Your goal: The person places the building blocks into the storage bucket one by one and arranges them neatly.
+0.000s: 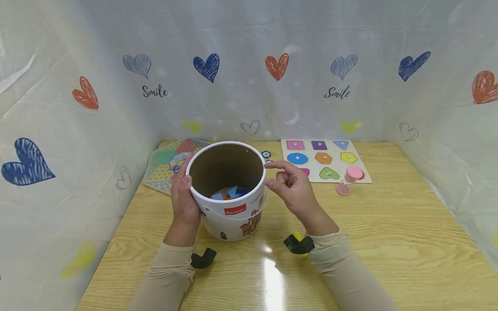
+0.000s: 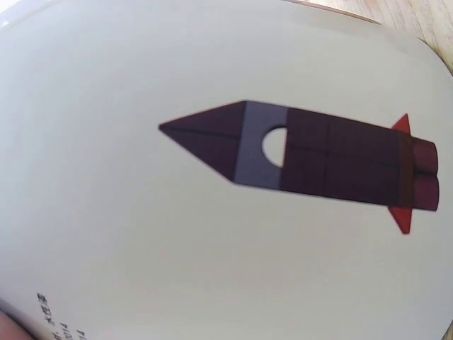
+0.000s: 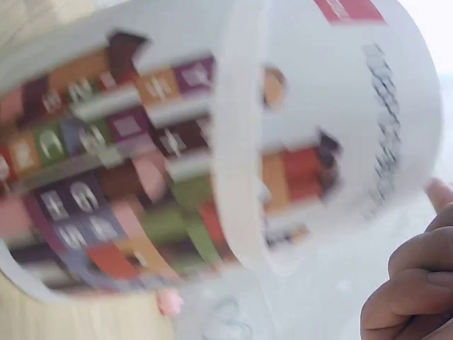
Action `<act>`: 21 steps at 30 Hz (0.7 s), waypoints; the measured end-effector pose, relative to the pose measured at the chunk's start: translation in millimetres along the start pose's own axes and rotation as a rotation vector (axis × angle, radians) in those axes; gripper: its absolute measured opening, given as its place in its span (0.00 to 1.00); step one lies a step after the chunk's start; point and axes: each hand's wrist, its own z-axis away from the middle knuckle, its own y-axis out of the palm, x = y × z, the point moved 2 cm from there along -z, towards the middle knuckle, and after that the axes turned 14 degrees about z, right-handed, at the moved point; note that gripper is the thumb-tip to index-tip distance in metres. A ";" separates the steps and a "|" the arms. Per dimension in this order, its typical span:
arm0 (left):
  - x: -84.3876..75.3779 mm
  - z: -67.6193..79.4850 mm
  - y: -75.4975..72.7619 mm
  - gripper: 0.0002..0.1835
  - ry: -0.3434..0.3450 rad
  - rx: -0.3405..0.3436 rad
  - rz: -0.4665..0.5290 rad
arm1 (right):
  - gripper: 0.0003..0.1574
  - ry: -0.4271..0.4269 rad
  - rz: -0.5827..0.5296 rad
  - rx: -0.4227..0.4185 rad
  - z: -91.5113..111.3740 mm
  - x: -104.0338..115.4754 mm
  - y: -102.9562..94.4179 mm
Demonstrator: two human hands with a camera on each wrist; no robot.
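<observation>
A white bucket (image 1: 231, 224) with a printed side and a red label stands in front of me, its open top facing me. Several flat blue and orange pieces (image 1: 232, 192) lie on its bottom. My left hand (image 1: 185, 201) holds the rim at the left, thumb over the edge. At the right of the rim, my right hand (image 1: 294, 188) touches it with an outstretched index finger, the other fingers loosely curled around nothing. A purple rocket print (image 2: 333, 152) on the bucket fills the left wrist view. The bucket's white handle (image 3: 239, 134) is blurred in the right wrist view.
Behind the bucket on the right lies a shape puzzle board (image 1: 365, 174) with colourful knobbed pieces. A pink hourglass (image 1: 343, 188) stands by its front edge. Translucent patterned boards (image 1: 159, 166) lie at the back left. Small dark round things (image 1: 266, 154) sit behind the bucket.
</observation>
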 end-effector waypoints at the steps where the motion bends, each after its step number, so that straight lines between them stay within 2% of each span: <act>1: 0.2 0.1 -0.1 0.30 0.002 0.001 -0.002 | 0.18 0.008 0.035 0.000 -0.4 -0.8 -5.8; 3: 0.1 0.3 0.0 0.30 0.001 0.004 -0.003 | 0.14 0.060 0.182 0.038 -0.7 -2.3 -19.7; 5: 0.0 0.3 -0.2 0.30 -0.007 0.007 -0.007 | 0.13 0.165 0.432 0.134 0.6 -8.4 -34.0; 8: 0.3 0.3 0.2 0.30 -0.018 0.005 -0.021 | 0.20 0.357 0.849 0.389 6.2 -26.2 -52.3; 10: 0.8 0.1 0.5 0.29 -0.013 -0.003 -0.018 | 0.25 0.481 1.010 0.536 10.4 -43.8 -60.1; 13: 0.4 -0.3 1.5 0.29 0.000 -0.012 -0.001 | 0.29 0.627 1.047 0.660 15.0 -69.1 -64.4; 16: -0.4 -1.0 2.2 0.29 0.013 -0.012 0.015 | 0.25 0.692 0.998 0.706 17.6 -86.2 -62.7; 19: -0.1 -1.4 2.4 0.29 0.019 -0.013 0.011 | 0.19 0.712 0.975 0.719 18.5 -95.1 -60.4; 21: 0.6 -1.3 2.6 0.29 0.015 -0.007 0.026 | 0.14 0.682 0.992 0.704 17.2 -97.5 -59.8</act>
